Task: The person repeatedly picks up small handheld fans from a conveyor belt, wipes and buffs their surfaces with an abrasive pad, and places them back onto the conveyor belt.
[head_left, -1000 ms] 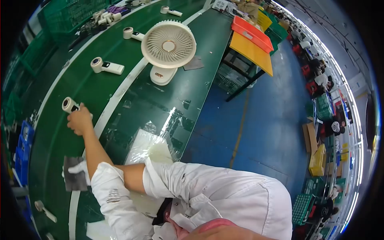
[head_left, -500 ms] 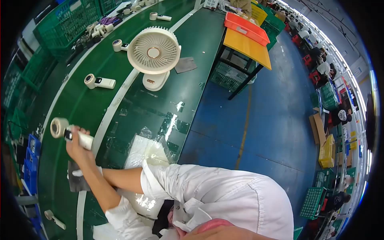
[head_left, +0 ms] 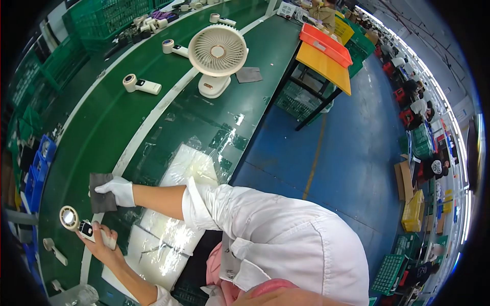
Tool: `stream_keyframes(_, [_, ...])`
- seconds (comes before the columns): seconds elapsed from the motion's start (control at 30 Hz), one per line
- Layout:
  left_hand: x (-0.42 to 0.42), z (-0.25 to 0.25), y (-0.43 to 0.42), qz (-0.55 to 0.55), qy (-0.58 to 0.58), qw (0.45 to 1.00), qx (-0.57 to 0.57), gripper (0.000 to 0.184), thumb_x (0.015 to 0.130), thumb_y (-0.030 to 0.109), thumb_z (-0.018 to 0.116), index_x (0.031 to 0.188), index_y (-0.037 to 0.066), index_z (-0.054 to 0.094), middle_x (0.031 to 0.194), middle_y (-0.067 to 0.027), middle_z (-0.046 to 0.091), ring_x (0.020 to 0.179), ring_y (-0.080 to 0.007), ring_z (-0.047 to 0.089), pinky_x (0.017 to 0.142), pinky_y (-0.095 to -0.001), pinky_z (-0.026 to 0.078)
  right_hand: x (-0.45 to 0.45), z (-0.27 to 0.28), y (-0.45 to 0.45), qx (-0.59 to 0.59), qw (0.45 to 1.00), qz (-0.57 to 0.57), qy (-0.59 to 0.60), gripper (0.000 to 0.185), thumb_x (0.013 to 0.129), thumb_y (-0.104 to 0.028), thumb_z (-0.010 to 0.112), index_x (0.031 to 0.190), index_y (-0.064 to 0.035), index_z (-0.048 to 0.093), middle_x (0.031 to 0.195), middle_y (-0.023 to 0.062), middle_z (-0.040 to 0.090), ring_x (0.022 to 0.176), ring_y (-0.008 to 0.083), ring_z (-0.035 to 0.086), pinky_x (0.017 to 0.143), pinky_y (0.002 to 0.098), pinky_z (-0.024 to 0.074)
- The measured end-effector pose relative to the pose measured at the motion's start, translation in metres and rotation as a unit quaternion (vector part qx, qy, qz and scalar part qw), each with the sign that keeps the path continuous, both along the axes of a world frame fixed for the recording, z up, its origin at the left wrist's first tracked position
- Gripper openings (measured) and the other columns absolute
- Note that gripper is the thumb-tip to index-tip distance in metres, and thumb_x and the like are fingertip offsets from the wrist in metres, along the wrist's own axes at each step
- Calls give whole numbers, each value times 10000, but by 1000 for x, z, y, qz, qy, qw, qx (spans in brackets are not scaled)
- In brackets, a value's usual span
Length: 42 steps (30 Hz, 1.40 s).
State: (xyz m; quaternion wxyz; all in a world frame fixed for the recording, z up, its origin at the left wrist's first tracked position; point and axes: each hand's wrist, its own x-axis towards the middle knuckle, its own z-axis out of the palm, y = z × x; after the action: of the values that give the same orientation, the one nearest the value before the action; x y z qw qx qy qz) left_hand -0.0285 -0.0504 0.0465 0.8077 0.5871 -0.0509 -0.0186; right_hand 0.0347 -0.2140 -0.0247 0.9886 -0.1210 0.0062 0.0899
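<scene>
My bare left hand (head_left: 104, 244) is wrapped round the handle of a cream handheld device (head_left: 70, 218) with a round head and a small dark panel. The head points up and left. Just above it, my gloved right hand (head_left: 121, 192) grips a grey cloth (head_left: 103, 200), thumb on top and the other fingers partly hidden. The cloth and the device are apart. More such devices lie on the green belt, one (head_left: 143, 85) farther up and another (head_left: 55, 251) at the lower left.
A cream desk fan (head_left: 218, 51) stands on the green table (head_left: 204, 115) beside another grey cloth (head_left: 249, 75). Plastic-wrapped white sheets (head_left: 191, 166) lie near my body. A red tray (head_left: 326, 45) sits on a yellow-topped stand (head_left: 324, 66). Blue bins (head_left: 38, 173) line the left. People sit far right.
My left hand took hold of the device, lifted it and brought it down nearer my body. Its round head has turned into view. My right hand, with the cloth, is now above my left hand.
</scene>
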Motion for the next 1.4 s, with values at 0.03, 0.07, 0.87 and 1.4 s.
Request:
stream_keyframes(0.03, [-3,-4,5,-10,3,1000,11,695,997,54,617,1573,204,259,949,-48,555,673,-103,467,543,-267,396,0,-2,2,-7,1000,-2,-8,209,952,5,601,1157,-28,626,1081,127,702,996,285,705,919,449,585])
stream_keyframes(0.07, [-4,-7,8,-9,8,1000,14,710,994,52,620,1578,209,246,951,-48,557,675,-105,468,544,-270,399,0,-4,4,-15,1000,-4,-16,208,953,3,600,1157,-31,625,1081,128,701,998,286,705,918,450,586])
stream_keyframes(0.87, [-32,-8,-14,-90,149,985,-2,492,941,-11,589,1369,108,378,879,-65,535,519,-125,463,408,-275,386,-25,17,32,-640,612,-363,-291,356,865,-47,725,1221,-56,701,1343,174,649,1335,378,553,1108,439,457])
stream_keyframes(1.4, [-17,-31,4,-78,148,986,-15,632,875,-58,586,1439,137,381,878,-81,567,547,-151,519,404,-278,410,-45,30,34,-609,642,-307,-351,277,839,-101,740,1108,-34,748,1180,137,729,1216,339,637,1106,443,470])
